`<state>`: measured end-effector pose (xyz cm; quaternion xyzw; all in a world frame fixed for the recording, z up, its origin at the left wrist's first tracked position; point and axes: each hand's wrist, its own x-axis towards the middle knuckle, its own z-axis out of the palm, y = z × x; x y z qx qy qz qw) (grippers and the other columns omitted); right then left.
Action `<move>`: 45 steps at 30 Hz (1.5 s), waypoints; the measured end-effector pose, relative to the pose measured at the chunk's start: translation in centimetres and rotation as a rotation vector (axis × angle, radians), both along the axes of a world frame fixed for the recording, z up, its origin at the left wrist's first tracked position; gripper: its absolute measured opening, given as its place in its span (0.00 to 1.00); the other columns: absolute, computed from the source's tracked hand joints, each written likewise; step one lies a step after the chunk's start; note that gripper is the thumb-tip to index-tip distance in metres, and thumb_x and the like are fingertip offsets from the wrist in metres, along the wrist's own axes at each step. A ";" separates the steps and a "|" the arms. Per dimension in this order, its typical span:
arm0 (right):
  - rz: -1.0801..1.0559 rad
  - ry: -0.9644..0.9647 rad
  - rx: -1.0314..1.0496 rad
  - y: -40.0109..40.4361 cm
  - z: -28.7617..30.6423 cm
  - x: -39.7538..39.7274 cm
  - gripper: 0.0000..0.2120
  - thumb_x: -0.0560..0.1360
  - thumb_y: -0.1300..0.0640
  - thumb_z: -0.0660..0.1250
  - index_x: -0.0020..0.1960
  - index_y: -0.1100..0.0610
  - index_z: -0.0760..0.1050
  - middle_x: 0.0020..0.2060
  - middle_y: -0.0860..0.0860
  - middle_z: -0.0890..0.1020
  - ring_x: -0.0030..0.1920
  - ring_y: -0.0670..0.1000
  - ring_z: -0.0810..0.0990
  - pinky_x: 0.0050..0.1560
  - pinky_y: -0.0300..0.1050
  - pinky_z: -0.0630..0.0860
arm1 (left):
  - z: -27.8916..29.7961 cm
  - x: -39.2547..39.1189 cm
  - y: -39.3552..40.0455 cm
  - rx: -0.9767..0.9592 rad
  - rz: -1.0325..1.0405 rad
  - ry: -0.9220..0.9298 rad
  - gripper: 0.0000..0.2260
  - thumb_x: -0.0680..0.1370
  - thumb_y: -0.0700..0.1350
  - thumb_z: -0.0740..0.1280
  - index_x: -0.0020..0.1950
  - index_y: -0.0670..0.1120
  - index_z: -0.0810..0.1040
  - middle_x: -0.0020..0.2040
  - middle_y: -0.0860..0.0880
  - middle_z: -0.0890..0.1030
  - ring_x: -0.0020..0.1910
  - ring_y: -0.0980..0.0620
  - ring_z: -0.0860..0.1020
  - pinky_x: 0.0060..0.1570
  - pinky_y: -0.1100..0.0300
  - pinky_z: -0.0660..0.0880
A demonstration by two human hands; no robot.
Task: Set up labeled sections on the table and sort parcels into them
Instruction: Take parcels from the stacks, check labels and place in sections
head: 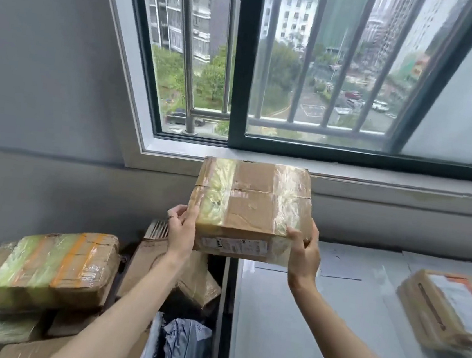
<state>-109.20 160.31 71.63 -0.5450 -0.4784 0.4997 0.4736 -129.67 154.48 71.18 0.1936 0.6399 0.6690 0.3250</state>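
Note:
I hold a taped cardboard parcel in the air in front of the window sill, its shipping label facing me on the near side. My left hand grips its left side and my right hand grips its lower right corner. It hangs over the gap between a pile of parcels and the grey table. On the table's right edge lies another taped parcel with a white label on top. Faint paper sheets lie flat on the table's far part.
Left of the table, a pile holds a large taped box with orange tape, more cardboard boxes and grey plastic mailer bags. A barred window and a grey wall stand behind.

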 end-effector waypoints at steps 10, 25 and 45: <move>-0.011 0.031 0.036 3.0 3.1 18.6 0.34 0.66 0.41 0.64 0.72 0.44 0.68 0.60 0.46 0.78 0.57 0.49 0.76 0.51 0.45 0.69 | 4.0 18.1 2.6 -0.003 -0.060 -0.001 0.16 0.81 0.51 0.64 0.65 0.46 0.71 0.61 0.44 0.78 0.62 0.45 0.76 0.67 0.45 0.70; -0.007 0.003 0.042 6.2 4.5 35.2 0.40 0.63 0.36 0.61 0.73 0.48 0.66 0.58 0.51 0.78 0.57 0.55 0.76 0.55 0.53 0.74 | 5.9 35.3 6.1 0.019 -0.042 -0.060 0.13 0.82 0.46 0.63 0.65 0.44 0.70 0.56 0.46 0.79 0.48 0.54 0.77 0.41 0.66 0.74; -0.024 -0.033 0.045 8.0 6.1 43.1 0.37 0.64 0.33 0.60 0.71 0.45 0.67 0.59 0.53 0.79 0.55 0.54 0.78 0.55 0.55 0.77 | 7.3 43.2 7.8 0.066 -0.079 -0.137 0.13 0.81 0.50 0.65 0.62 0.47 0.70 0.58 0.46 0.80 0.53 0.49 0.80 0.50 0.55 0.78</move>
